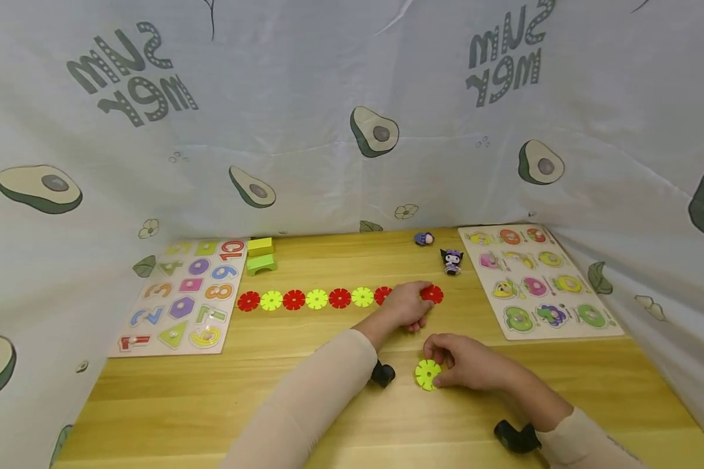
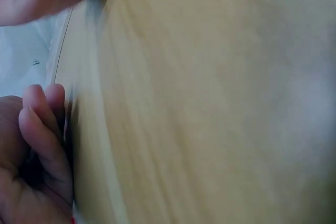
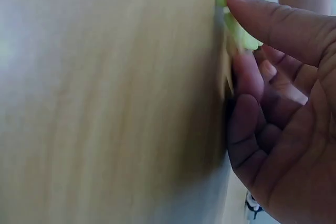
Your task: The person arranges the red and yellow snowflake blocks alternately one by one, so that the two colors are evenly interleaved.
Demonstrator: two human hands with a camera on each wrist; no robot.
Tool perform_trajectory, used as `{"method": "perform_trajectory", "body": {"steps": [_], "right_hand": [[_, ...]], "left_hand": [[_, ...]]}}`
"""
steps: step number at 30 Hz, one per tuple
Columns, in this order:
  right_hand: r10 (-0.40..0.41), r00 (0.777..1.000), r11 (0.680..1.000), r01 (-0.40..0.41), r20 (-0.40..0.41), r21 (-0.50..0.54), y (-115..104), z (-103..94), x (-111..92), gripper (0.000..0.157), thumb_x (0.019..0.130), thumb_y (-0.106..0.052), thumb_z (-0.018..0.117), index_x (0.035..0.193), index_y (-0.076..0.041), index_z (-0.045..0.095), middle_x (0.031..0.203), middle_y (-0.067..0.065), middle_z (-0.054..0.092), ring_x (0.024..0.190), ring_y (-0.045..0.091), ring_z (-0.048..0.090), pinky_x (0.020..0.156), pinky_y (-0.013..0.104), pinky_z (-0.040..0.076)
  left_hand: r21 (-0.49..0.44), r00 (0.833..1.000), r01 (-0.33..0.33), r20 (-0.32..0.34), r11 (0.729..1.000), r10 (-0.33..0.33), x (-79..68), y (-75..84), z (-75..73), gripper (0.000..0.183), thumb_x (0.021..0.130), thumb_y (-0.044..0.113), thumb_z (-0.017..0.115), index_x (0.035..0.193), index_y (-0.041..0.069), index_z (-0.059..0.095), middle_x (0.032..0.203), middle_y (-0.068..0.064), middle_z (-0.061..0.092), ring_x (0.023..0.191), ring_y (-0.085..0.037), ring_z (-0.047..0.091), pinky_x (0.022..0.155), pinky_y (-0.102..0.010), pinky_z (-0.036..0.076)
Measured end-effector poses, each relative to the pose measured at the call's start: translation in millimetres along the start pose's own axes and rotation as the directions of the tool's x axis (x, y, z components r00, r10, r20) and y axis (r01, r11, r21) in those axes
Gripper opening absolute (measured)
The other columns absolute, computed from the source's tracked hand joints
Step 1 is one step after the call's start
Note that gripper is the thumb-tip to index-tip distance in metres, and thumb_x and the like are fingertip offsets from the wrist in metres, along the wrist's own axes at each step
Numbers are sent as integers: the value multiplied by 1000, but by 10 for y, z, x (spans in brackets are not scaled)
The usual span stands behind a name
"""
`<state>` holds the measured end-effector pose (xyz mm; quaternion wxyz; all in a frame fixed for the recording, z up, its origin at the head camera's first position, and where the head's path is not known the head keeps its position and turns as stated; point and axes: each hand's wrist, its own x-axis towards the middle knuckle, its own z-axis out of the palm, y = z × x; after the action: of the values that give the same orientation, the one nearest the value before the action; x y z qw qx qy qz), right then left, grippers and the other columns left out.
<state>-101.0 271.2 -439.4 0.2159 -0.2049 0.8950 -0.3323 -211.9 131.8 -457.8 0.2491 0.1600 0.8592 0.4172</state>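
A row of red and yellow notched plastic discs lies across the table, starting with a red disc (image 1: 249,301) at the left. My left hand (image 1: 406,305) reaches over the row and pinches the red notched disc (image 1: 432,295) at its right end. That hand hides part of the row. Nearer to me, my right hand (image 1: 475,363) pinches a yellow notched disc (image 1: 427,375) between thumb and index finger. In the right wrist view, the thumb presses on this yellow disc (image 3: 244,35). The left wrist view shows curled fingers (image 2: 44,135) and bare wood.
A number puzzle board (image 1: 176,299) lies at the left and a fruit puzzle board (image 1: 540,280) at the right. Green blocks (image 1: 261,263) stand behind the row. Two small figures, one dark-eared (image 1: 452,260) and one purple (image 1: 424,239), are at the back right.
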Motion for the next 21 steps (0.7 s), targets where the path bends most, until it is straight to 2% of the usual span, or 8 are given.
{"method": "perform_trajectory", "body": {"steps": [4,7,11,13,15,17,19,21], "right_hand": [[15,999,998,-13,-36,62,26,9,-42,25,79,-26,74,96,-21,56,77,-2,53,70,12,50,59,24,44],[33,998,987,-25,-47,160,50,-32,-68,22,82,-22,71,99,-16,57,76,2,55,67,14,54,57,26,47],[146,980,958,-107,-133,266,103,-193,-56,24,87,-17,65,108,-7,57,75,10,58,64,22,61,54,31,52],[238,944,953,-181,-229,244,145,-300,-25,27,89,-17,63,112,-6,56,74,10,59,64,22,61,54,31,52],[328,889,940,-274,-319,203,191,-404,16,29,91,-17,60,116,-5,54,72,8,60,61,20,61,52,30,50],[394,842,919,-354,-369,173,241,-490,71,30,92,-16,58,118,-2,51,70,7,61,59,18,61,51,29,48],[442,807,896,-418,-392,150,287,-550,135,31,92,-16,56,118,-1,49,68,6,62,57,17,60,52,30,45],[469,789,881,-449,-398,149,322,-588,204,32,92,-17,56,118,0,47,67,5,63,56,16,61,54,30,46]], "left_hand": [[-1,1000,19,-24,1000,-19,11,-16,31,48,91,25,59,137,31,44,47,-5,57,34,-18,52,36,-29,47],[-15,999,26,-27,1000,-27,14,-24,45,48,91,25,60,136,32,45,47,-5,57,34,-18,52,36,-29,47],[-32,999,39,-34,999,-40,16,-26,38,48,91,25,60,135,33,46,48,-6,58,34,-18,51,36,-30,48],[-43,998,38,-42,998,-40,16,-27,37,47,91,25,60,135,33,46,47,-6,58,33,-18,51,36,-30,47],[-53,998,32,-49,998,-34,15,-29,39,47,91,24,60,135,33,47,47,-6,58,33,-18,50,36,-30,47],[-64,998,30,-51,998,-33,10,-29,45,47,91,24,60,135,33,47,48,-6,58,33,-18,50,36,-30,47],[-65,998,30,-51,997,-33,3,-31,53,47,91,24,61,135,33,47,48,-6,58,33,-18,50,36,-30,47],[-64,998,35,-51,997,-38,-6,-31,61,47,91,25,61,135,34,47,48,-6,58,34,-18,50,36,-30,47]]}}
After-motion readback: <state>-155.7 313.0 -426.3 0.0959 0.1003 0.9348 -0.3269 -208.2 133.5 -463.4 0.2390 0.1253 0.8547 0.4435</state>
